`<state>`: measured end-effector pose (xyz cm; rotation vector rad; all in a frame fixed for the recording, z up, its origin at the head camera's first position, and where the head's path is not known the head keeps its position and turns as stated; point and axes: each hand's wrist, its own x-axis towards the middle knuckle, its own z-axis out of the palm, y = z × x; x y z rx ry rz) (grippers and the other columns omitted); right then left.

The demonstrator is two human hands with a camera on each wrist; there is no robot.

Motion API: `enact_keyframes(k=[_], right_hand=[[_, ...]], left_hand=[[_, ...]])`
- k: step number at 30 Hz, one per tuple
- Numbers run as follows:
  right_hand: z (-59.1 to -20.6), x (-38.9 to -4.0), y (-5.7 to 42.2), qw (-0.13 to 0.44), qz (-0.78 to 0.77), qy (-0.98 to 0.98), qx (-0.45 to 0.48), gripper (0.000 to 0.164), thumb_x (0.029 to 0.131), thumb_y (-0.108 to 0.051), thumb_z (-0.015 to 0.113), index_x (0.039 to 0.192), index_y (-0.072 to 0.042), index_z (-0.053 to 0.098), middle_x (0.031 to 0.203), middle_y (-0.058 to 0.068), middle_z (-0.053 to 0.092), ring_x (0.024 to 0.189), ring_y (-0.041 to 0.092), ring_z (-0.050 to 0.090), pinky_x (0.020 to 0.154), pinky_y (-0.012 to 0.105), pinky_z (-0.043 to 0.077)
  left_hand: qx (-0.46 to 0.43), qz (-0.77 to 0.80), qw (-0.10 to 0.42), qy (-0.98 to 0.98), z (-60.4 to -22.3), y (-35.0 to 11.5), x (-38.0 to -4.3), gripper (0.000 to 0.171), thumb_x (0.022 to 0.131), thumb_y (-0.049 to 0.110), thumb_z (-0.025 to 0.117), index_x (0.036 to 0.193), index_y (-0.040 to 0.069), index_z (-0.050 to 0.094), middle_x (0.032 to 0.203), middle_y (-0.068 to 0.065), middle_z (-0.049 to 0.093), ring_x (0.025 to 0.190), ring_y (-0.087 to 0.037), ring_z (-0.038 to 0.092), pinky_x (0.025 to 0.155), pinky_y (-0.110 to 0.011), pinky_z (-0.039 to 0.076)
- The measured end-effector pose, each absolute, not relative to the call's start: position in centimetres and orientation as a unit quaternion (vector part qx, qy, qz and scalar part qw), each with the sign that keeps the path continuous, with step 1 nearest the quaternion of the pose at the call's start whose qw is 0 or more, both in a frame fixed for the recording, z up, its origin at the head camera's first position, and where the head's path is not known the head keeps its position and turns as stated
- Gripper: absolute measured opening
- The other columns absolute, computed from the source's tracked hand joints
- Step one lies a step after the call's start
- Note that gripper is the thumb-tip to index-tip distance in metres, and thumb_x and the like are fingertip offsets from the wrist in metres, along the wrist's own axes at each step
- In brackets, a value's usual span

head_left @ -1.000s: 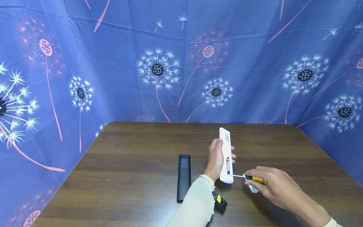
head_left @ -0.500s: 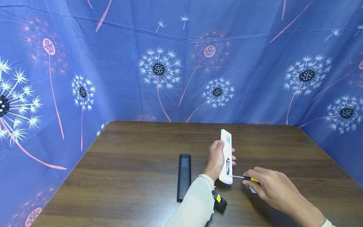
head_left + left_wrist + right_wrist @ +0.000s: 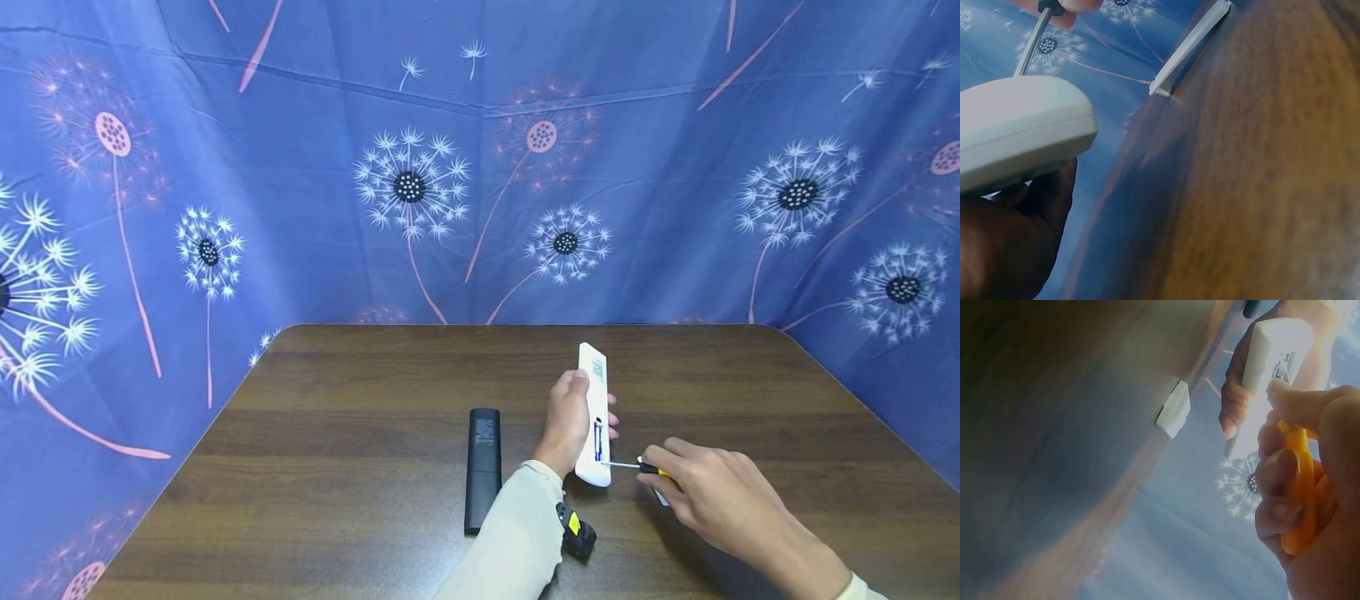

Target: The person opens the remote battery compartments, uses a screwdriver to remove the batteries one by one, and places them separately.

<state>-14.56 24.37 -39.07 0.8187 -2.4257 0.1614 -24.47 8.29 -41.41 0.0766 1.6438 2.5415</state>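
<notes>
My left hand (image 3: 567, 421) grips a white remote control (image 3: 597, 396), its back turned up and its battery compartment uncovered. A blue battery (image 3: 597, 442) shows inside the slot. My right hand (image 3: 723, 496) holds a screwdriver (image 3: 1299, 500) by its yellow and black handle, fingers curled round it. The thin metal shaft (image 3: 624, 465) reaches leftward, its tip at the lower end of the battery slot. Under the right hand, a white battery cover (image 3: 1174, 411) lies on the table, mostly hidden in the head view.
A black remote control (image 3: 483, 467) lies face down on the wooden table (image 3: 337, 467), left of the left forearm. A black device with a yellow patch (image 3: 576, 533) sits at the left wrist. Behind the table hangs a blue dandelion-print cloth (image 3: 315, 167).
The right hand with the screwdriver has shifted slightly left, hiding more of the battery cover and the yellow handle. The left hand still holds the white remote control; the head view has shifted a little.
</notes>
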Motion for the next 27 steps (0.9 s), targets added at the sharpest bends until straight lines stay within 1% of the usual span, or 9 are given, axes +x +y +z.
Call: enact_keyframes(k=[8,12,21,27], right_hand=[[-39.22,-14.51,24.21,0.283,0.059,-0.909,0.301,0.028,0.077,-0.026,0.081,0.080,-0.030,0.054,0.069,-0.022,0.035,0.050,-0.007,0.027,0.039,0.023,0.025],[-39.24,-14.51,24.09,0.281,0.056,-0.911,0.297,0.029,0.077,-0.026,0.082,0.079,-0.030,0.053,0.068,-0.023,0.034,0.049,-0.007,0.026,0.039,0.022,0.025],[-39.20,-14.35,23.93,0.277,0.052,-0.915,0.290,0.032,0.078,-0.027,0.082,0.078,-0.030,0.051,0.067,-0.023,0.033,0.049,-0.006,0.026,0.039,0.023,0.025],[-39.21,-14.28,24.02,0.281,0.057,-0.913,0.289,0.032,0.077,-0.026,0.082,0.078,-0.030,0.051,0.067,-0.023,0.032,0.049,-0.006,0.025,0.040,0.023,0.024]], left_hand=[[0.028,0.832,0.055,0.552,-41.40,8.16,-24.35,0.026,0.107,0.024,0.035,0.114,0.007,0.054,0.086,-0.017,0.067,0.055,-0.018,0.059,0.043,-0.028,0.050],[0.023,0.828,0.055,0.558,-41.32,8.15,-24.38,0.024,0.107,0.024,0.036,0.112,0.009,0.055,0.085,-0.017,0.067,0.056,-0.019,0.060,0.043,-0.028,0.050],[0.020,0.821,0.058,0.568,-41.21,8.07,-24.26,0.025,0.108,0.026,0.037,0.113,0.009,0.055,0.084,-0.015,0.066,0.057,-0.020,0.060,0.044,-0.029,0.051],[0.023,0.822,0.054,0.567,-41.22,8.03,-24.33,0.025,0.108,0.025,0.036,0.114,0.009,0.054,0.086,-0.019,0.067,0.056,-0.019,0.060,0.044,-0.028,0.051]])
